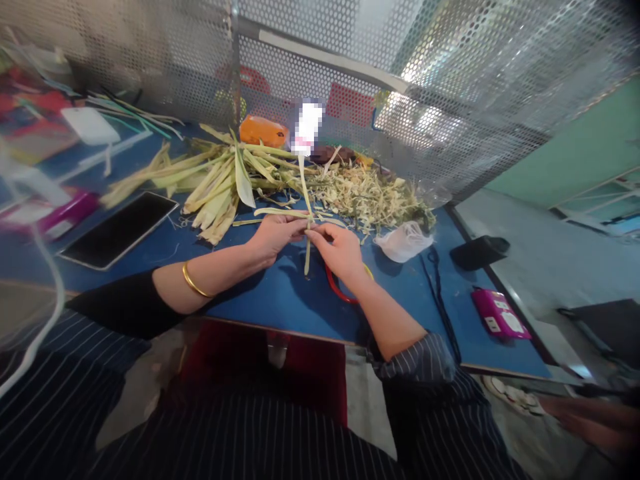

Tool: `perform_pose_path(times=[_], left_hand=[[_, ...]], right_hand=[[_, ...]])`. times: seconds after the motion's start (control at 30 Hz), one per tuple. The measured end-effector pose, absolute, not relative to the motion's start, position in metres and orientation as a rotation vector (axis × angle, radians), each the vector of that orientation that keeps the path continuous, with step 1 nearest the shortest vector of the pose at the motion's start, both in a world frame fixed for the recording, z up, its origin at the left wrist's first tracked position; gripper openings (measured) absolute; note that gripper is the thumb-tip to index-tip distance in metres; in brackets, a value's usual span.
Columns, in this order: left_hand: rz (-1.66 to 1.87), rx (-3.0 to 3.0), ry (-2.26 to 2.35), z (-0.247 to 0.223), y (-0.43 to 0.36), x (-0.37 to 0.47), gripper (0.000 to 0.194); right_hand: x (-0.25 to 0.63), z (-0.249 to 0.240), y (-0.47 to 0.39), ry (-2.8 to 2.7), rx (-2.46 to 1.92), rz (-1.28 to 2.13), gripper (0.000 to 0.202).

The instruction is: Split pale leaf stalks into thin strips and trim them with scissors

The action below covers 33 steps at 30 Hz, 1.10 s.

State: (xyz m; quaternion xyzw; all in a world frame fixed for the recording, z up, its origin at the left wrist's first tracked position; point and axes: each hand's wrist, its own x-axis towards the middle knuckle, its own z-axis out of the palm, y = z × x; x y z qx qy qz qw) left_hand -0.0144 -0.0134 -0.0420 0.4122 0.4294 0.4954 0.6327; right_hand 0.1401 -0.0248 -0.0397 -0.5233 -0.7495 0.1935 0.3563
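Narrow pale-green husk strips point(306, 187) cross one another between my fingertips above the blue table. My left hand point(274, 239), a gold bangle on its wrist, pinches the strips where they meet. From the other side my right hand point(340, 250) closes thumb and fingers on the same crossing. One strip end hangs down below the fingers, and another sticks out to the left. Under my right hand lies a pair of scissors with a red and yellow handle point(340, 287), partly covered by the hand. A bundle of dried corn husks point(220, 190) lies just beyond my left hand.
Shredded husk bits point(367, 197) are heaped behind my right hand, beside a crumpled white plastic bag point(405, 241). A dark phone point(120, 230) lies at left. A magenta tissue pack point(500, 313) and black cord point(440, 293) lie at right. Perforated metal panels point(320, 67) close off the back.
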Motion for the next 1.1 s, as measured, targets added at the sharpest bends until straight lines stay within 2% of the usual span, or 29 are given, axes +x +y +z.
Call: perform_pose_path(times=[0.2, 0.5, 0.67, 0.73, 0.8, 0.87, 1.1], left_hand=[[1.057, 0.919, 0.924, -0.042, -0.011, -0.016, 0.022], [0.806, 0.901, 0.862, -0.024, -0.003, -0.036, 0.034], [0.858, 1.059, 0.955, -0.028, -0.005, -0.033, 0.022], [0.882, 0.995, 0.936, -0.029, -0.003, -0.033, 0.016], [0.879, 0.895, 0.905, -0.029, -0.002, -0.034, 0.011], [0.859, 0.805, 0.871, -0.027, -0.001, -0.034, 0.010], [0.769, 0.728, 0.734, -0.024, -0.005, -0.035, 0.007]], right_hand=[[0.144, -0.046, -0.015, -1.801, -1.269, 0.708, 0.021], [0.154, -0.029, -0.021, -1.991, -1.186, 0.533, 0.014], [0.153, -0.027, -0.022, -2.187, -1.079, 0.369, 0.019], [0.153, -0.027, -0.022, -2.107, -1.138, 0.394, 0.026], [0.155, -0.028, -0.020, -1.987, -1.196, 0.409, 0.023], [0.155, -0.030, -0.019, -1.917, -1.178, 0.413, 0.017], [0.150, -0.034, -0.020, -1.950, -1.084, 0.543, 0.022]])
